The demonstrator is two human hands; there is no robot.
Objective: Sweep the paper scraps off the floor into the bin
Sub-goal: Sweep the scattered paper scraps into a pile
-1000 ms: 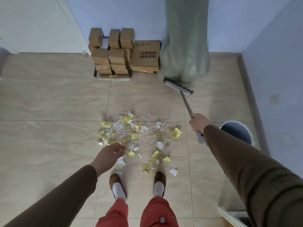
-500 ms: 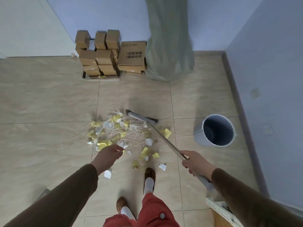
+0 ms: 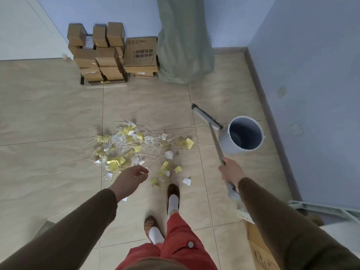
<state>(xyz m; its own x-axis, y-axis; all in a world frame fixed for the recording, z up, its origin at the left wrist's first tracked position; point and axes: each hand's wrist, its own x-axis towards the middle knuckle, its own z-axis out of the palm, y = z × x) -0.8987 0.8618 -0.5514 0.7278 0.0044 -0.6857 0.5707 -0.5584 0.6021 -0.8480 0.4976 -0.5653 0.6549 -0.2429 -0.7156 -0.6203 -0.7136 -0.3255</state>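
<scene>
Paper scraps (image 3: 136,149) heaped mid-frame on the tiled floor (image 3: 48,114) — light, flimsy, likely to scatter under a hard stroke. Broom (image 3: 214,133) gripped low on its handle by right hand (image 3: 230,171), head beside the bin (image 3: 244,134) at right. Left hand (image 3: 131,179) loosely curled, holding nothing — best kept free.

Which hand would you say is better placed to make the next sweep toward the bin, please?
Right. The right hand already grips the broom, whose head sits beside the bin. The left hand hangs over the scraps holding nothing I can see.
</scene>
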